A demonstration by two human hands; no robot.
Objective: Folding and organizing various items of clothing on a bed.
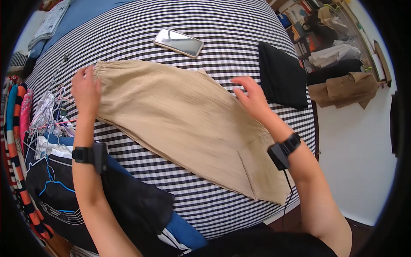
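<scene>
Beige trousers (pixel 180 120) lie spread flat and folded lengthwise on a black-and-white checked bed cover (pixel 239 30). My left hand (pixel 85 92) grips the gathered cuff end at the left. Resting on the upper edge of the fabric at the right, my right hand (pixel 252 98) lies flat with fingers apart. Both wrists wear black bands with small devices.
A phone (pixel 179 42) lies face up beyond the trousers. A folded black garment (pixel 282 77) sits at the right. Dark clothes (pixel 107 197) and several hangers (pixel 49 115) pile at the left. Brown paper bags (pixel 346 88) stand on the floor to the right.
</scene>
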